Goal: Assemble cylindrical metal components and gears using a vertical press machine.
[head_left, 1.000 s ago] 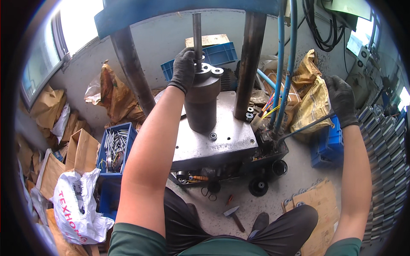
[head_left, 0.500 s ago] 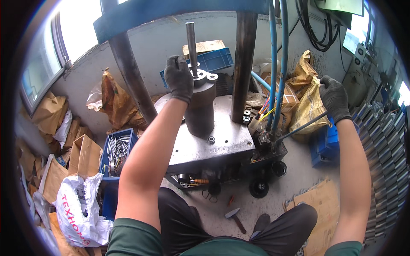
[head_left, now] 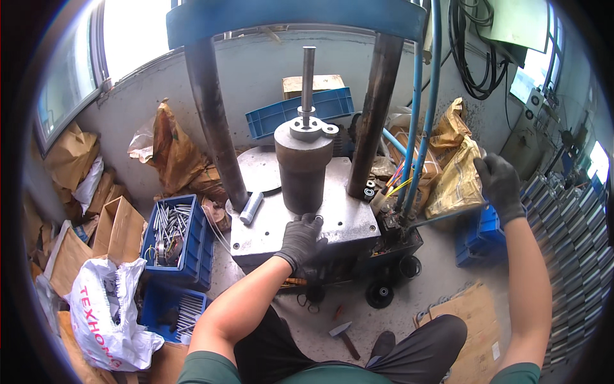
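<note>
Dark steel cylinder (head_left: 304, 168) stands upright on grey press plate (head_left: 339, 221), between two columns. Thin rod (head_left: 307, 80) rises vertically from its centre. Pale flat ring parts (head_left: 311, 128) lie on its top face.

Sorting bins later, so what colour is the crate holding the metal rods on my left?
Blue crate, clearest in the head view.
</note>
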A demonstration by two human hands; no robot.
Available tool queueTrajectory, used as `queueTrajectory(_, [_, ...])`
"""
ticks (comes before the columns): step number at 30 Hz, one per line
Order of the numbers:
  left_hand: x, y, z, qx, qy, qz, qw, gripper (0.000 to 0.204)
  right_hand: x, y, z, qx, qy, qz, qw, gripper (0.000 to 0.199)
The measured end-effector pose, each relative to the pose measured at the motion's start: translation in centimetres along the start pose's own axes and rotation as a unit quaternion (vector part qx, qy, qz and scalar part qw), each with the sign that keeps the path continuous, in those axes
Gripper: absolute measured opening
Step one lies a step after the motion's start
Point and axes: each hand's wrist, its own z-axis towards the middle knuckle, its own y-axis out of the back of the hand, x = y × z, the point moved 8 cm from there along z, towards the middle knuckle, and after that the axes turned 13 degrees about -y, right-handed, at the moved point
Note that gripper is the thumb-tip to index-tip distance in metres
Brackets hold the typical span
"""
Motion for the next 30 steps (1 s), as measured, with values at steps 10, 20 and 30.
queueTrajectory(10, [-0.9, -2.1, -1.7, 0.052, -0.032, 0.053, 0.997, 0.044, 9.9, 5.9, -17.8, 0.137, 0.154, -0.01, 0.978, 0.023])
queueTrajectory(20, [-7.7, -1.4, -3.7, 0.031, -0.016, -0.378, 0.925, 0.028, 17.5, -6.6, -24.4, 0.251, -0.001, 0.344, 0.905, 0.042])
queueTrajectory(30, [-8.9, -2.8, -4.9, 0.051, 0.065, -0.63, 0.772, 0.035, 19.3, -11.6, -24.9, 0.275, -0.058, 0.46, 0.842, 0.038])
